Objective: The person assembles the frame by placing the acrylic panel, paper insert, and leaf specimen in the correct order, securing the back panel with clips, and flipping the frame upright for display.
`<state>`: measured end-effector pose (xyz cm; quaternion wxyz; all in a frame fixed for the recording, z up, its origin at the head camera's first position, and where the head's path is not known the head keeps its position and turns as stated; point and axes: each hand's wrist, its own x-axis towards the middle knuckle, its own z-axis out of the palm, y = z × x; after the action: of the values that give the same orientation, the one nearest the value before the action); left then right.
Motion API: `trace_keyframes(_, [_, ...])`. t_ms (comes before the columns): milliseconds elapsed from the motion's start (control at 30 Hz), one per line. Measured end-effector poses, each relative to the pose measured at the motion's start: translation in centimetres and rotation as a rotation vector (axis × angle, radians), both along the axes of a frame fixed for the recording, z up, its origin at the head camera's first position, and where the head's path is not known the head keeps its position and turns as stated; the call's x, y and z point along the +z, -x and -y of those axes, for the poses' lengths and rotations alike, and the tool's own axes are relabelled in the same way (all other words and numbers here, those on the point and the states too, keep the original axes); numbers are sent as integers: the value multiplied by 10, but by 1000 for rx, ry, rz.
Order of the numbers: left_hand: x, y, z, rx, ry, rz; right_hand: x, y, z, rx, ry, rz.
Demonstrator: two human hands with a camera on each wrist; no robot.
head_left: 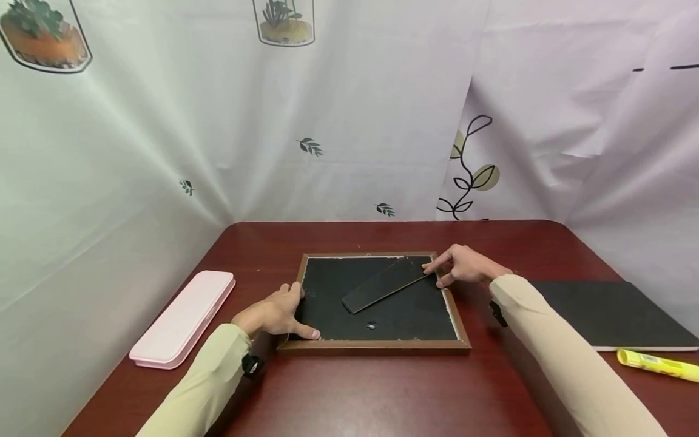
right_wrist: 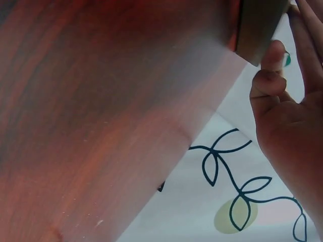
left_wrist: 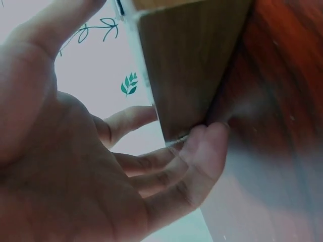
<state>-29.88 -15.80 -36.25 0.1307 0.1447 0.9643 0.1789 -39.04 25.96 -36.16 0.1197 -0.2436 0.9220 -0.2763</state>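
A wooden picture frame (head_left: 377,345) lies back side up on the table, its black backing showing. On that backing, a black stand leg (head_left: 379,287) slants from the middle toward the upper right. My left hand (head_left: 275,311) grips the frame's left side, with the thumb over the near left corner. The left wrist view shows its fingers bent at the brown frame edge (left_wrist: 186,65). My right hand (head_left: 464,264) holds the right side near the far corner, fingertips at the stand leg's upper end. In the right wrist view, curled fingers sit at the frame's corner (right_wrist: 260,33).
A pink case (head_left: 182,318) lies on the left of the reddish-brown table (head_left: 393,394). To the right are a black flat pad or book (head_left: 611,312) and a yellow tube (head_left: 658,365). A white printed curtain (head_left: 349,109) hangs behind and on both sides.
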Motion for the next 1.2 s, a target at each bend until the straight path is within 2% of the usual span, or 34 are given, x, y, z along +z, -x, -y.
trace_keyframes(167, [-2, 0, 10, -52, -41, -16, 5, -4, -1, 19, -5, -14])
trace_keyframes(333, [-6, 4, 24, -134, -118, -58, 6, -11, -1, 8, 9, -101])
trace_keyframes(433, [-8, 7, 30, -156, -164, -99, 7, -15, 1, -2, 36, -148])
trace_keyframes(600, [-9, 10, 32, -149, -191, -171, 8, -21, 5, -35, 71, -229])
trace_keyframes(767, [-9, 13, 30, -155, -199, -207, 6, -22, 6, -45, 68, -292])
trace_keyframes(900, [-10, 12, 31, -149, -207, -214, 3, -21, 8, -54, 58, -296])
trace_keyframes(1067, [-11, 10, 31, -157, -195, -218, -1, -18, 21, -47, -13, -282])
trace_keyframes(1200, [-13, 12, 29, -167, -179, -234, -2, -12, 33, -72, -70, -294])
